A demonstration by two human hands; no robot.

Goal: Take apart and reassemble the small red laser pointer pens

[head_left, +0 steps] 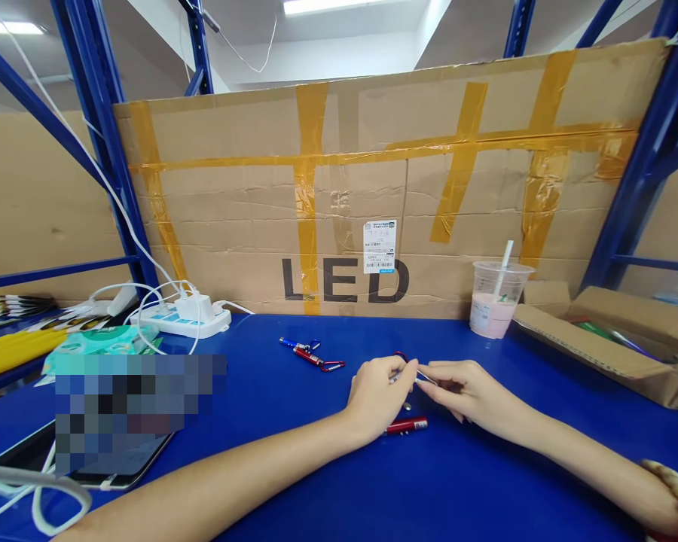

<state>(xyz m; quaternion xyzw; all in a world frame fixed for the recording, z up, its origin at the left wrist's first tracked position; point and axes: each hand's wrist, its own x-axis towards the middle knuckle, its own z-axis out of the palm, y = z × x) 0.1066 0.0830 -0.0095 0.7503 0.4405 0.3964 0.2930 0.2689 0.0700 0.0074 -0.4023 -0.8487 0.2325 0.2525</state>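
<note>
My left hand (pixel 377 393) is closed, its thumb and fingers pinching a small silvery piece (pixel 394 377) that is mostly hidden. Beside it, the fingers of my right hand (pixel 468 390) are pinched around a thin, shiny metal piece (pixel 427 376), whose kind I cannot make out. The two hands nearly meet at the fingertips. Behind my left hand shows a bit of a red clip (pixel 400 355). On the table below the fingers lie a small round silvery part (pixel 407 406) and a red metal tube with print on it (pixel 407 426), partly covered by my left hand.
A blue penlight (pixel 294 343) and a red penlight (pixel 308 356) with carabiner clips lie further back. A cup of pink drink (pixel 493 310) and an open cardboard box (pixel 615 361) stand right. At left are a power strip (pixel 181 320), a tablet (pixel 129 455) and cables.
</note>
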